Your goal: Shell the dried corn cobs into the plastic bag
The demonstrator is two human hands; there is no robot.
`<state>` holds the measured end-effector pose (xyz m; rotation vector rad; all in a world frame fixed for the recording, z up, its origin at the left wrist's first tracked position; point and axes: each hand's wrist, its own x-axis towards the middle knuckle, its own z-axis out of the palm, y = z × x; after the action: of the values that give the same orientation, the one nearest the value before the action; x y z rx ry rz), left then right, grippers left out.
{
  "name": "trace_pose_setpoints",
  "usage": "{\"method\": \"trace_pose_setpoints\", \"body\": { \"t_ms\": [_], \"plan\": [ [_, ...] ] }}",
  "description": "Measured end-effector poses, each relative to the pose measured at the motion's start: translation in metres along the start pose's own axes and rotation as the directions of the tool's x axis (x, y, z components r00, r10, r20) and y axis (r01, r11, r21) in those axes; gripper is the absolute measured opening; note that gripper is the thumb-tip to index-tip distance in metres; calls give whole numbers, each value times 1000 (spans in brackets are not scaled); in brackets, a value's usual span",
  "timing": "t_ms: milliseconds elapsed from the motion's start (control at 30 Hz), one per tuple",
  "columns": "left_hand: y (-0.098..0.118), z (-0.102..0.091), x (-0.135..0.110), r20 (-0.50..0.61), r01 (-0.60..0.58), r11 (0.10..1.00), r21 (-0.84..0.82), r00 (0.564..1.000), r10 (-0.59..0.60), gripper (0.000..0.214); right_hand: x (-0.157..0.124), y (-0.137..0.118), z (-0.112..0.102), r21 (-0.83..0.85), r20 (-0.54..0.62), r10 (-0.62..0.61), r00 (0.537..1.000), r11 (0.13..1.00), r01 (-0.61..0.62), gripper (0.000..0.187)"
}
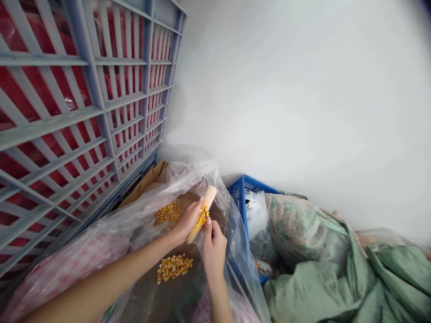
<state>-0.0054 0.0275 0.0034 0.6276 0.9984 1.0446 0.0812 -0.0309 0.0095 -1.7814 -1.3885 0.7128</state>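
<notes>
My left hand point(190, 220) is closed round a corn cob point(210, 195), which slants up to the right over a clear plastic bag. Its upper end is bare and pale; yellow kernels still cover much of the lower part. A thin dark tool point(206, 212) crosses the kernels, and my right hand point(214, 242) pinches its lower end, mostly hidden by the fingers. Loose kernels point(174, 268) lie in a pile below the hands. Another kernel pile point(168, 211) sits farther back, left of the cob.
Tall grey slatted crates point(104, 110) with red contents rise on the left. Behind stands a white wall point(303, 89). A blue crate point(243, 193) holding plastic bags is at the right, beside a stuffed woven sack point(299, 224) and green cloth point(310, 291). The clear bag point(111, 224) spreads beneath my arms.
</notes>
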Motion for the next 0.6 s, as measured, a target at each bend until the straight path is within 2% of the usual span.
{"method": "trace_pose_setpoints", "body": {
  "t_ms": [67,267,433,533,600],
  "plan": [
    [-1,1,0,-27,-54,998,27,998,54,49,1,2,-1,-47,10,-9,1000,999,9,44],
    [5,2,0,-107,50,989,138,994,-35,53,1,8,-6,-150,-9,-27,1000,988,25,43],
    [2,-3,7,-94,-97,956,275,987,127,47,1,8,-12,-274,1,-95,995,957,92,44],
    [1,-7,11,-63,-178,877,446,971,230,42,1,9,-18,-401,30,-201,979,895,196,44],
    [2,-10,13,6,-225,795,564,963,268,40,2,11,-23,-492,48,-278,959,829,265,44]
  ]
}}
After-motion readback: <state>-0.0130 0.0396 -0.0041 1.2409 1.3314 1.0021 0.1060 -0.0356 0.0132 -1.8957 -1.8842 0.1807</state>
